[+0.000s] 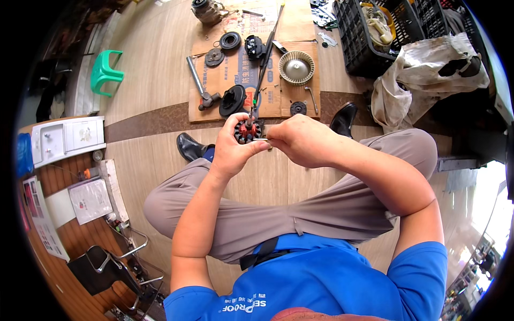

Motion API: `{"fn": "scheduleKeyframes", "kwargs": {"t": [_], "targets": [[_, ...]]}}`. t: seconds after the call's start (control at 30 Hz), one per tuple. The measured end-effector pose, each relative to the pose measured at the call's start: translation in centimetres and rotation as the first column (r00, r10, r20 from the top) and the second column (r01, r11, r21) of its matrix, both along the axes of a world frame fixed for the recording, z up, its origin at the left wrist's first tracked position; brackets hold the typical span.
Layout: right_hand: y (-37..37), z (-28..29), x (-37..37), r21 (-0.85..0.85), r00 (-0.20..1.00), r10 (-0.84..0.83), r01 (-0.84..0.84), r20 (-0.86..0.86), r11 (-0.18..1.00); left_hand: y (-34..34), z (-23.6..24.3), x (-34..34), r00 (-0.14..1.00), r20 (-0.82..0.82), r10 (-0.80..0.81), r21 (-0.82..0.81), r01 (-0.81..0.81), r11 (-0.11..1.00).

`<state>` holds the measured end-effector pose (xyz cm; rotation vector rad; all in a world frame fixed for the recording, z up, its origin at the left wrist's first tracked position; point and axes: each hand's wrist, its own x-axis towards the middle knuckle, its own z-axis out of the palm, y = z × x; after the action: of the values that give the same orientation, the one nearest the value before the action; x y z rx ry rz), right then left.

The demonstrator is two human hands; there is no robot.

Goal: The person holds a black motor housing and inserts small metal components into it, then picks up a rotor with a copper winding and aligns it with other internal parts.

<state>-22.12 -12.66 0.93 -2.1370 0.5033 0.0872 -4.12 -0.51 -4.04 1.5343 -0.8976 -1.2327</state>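
My left hand (231, 152) is wrapped round a motor armature (247, 130), dark and slotted at the rim with red windings and a shaft pointing away from me. My right hand (306, 141) is closed in a pinch at the armature's right side. Between the two hands a thin pale sliver shows, too small to name. Just beyond the armature, on flattened cardboard (289, 104), are a round black housing (232, 100) and a hammer-like metal tool (199, 80).
Also on the cardboard are a finned blower wheel (296, 68), a black ring (230, 40), a black motor part (255, 48) and a small disc (298, 108). Black crates (369, 61) and a stained cloth (412, 80) stand right; a green stool (106, 72) stands left.
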Motion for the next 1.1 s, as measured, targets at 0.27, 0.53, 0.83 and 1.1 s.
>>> {"fn": "scheduleKeyframes", "kwargs": {"t": [0.27,0.53,0.83,1.1], "targets": [[-0.4,0.8,-0.2,0.082,1.000,0.003,-0.004,0.005,0.997,-0.2,0.8,-0.3,0.995,0.088,-0.056,-0.005,0.057,0.998],[-0.9,1.8,0.0,0.191,0.992,0.059,-0.037,-0.112,0.981,0.0,0.3,-0.6,0.976,0.189,-0.108,-0.035,0.116,0.993],[0.7,0.0,-0.1,0.168,0.997,-0.074,0.070,0.013,0.983,0.3,-0.3,-0.4,0.994,0.099,-0.041,-0.070,0.048,0.996],[1.3,-0.8,0.1,0.159,0.990,-0.137,0.131,0.025,0.978,0.3,0.4,-0.5,0.999,-0.025,-0.027,0.008,0.028,1.000]]}}
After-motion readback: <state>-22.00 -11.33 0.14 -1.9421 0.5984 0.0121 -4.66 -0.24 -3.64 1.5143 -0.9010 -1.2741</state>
